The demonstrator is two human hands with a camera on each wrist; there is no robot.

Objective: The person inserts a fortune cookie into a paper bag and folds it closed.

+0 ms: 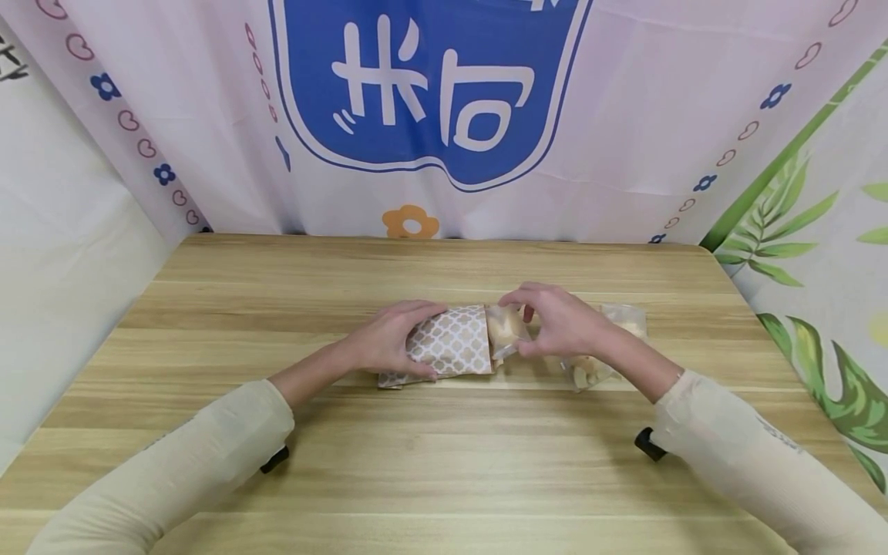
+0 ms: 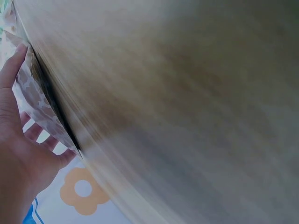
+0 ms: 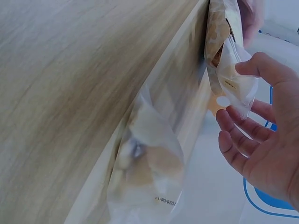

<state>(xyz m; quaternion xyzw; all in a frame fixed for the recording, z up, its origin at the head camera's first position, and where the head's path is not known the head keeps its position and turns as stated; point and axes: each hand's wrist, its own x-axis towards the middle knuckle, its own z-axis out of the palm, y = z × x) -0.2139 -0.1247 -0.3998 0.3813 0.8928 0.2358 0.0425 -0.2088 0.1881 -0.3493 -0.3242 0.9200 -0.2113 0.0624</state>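
A paper bag [image 1: 454,339] with a white-and-tan lattice pattern lies on its side, its mouth facing right. My left hand [image 1: 395,339] grips it across its closed end, thumb along the near edge and fingers over the far edge. At the mouth, a small clear packet [image 1: 505,331] of pale food sits partly inside the bag. My right hand [image 1: 558,320] holds this packet by its outer end. In the right wrist view the thumb lies on the packet [image 3: 238,84], with the fingers curled along its other side. The packet's inner end is hidden in the bag.
To the right, partly under my right forearm, lie more clear packets: one nearer [image 1: 590,371] and one farther back [image 1: 627,317]. All of this rests on a wooden table [image 1: 444,462]. A printed cloth [image 1: 208,169] hangs behind the table's far edge.
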